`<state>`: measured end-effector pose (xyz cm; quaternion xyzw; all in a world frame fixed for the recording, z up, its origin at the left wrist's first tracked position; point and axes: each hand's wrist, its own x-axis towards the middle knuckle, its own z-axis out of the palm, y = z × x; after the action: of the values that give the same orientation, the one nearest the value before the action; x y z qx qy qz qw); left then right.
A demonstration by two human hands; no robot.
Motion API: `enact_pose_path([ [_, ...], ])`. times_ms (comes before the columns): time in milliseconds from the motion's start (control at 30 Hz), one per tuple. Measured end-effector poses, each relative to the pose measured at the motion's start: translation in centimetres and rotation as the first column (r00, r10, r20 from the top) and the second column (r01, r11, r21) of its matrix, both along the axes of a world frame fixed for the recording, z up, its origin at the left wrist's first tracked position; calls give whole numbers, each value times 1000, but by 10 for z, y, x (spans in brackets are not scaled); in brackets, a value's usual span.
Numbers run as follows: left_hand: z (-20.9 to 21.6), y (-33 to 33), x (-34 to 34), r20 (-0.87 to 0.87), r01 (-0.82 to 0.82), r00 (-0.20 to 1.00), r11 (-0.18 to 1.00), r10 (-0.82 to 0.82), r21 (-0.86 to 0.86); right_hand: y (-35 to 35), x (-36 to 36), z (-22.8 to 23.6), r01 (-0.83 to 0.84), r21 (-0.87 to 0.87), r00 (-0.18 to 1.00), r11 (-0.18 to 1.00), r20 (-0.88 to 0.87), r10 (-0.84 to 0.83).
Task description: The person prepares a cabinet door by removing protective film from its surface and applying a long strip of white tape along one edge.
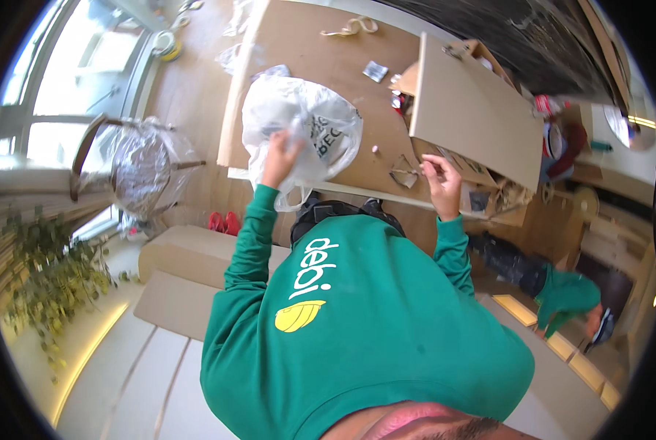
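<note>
Left hand (277, 161), grip unclear, touches the white plastic bag (304, 111), likely light, slippery, best held bunched; right hand (444, 186) narrows, contents unclear.

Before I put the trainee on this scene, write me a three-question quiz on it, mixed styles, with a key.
1. Which thing is the left hand at?

2. True or false: the plastic-wrapped chair stands on the person's right.

3. Pick one. Above the waist, the co-worker at the lower right of the picture wears: A) red; B) green; C) white.

Key:
1. The white plastic bag on the table.
2. False; the plastic-wrapped chair stands on the left.
3. B.
</note>
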<state>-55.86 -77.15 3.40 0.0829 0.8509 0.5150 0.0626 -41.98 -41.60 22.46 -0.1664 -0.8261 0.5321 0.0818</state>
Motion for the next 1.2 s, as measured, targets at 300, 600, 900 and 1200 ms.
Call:
enact_pose_path([
  [300,-31,71,42,-254,307,853,831,-457,-464,-2,40,-4,103,1,994,995,38,-103],
  [600,1,78,-48,132,520,839,703,-529,-485,39,108,-2,410,31,911,912,-64,-408],
  [900,94,170,-60,390,329,749,812,-535,482,120,195,-11,652,-56,739,756,-173,-651],
  [1200,116,300,-97,531,162,760,901,-374,403,367,175,-17,706,74,691,704,-289,-662],
])
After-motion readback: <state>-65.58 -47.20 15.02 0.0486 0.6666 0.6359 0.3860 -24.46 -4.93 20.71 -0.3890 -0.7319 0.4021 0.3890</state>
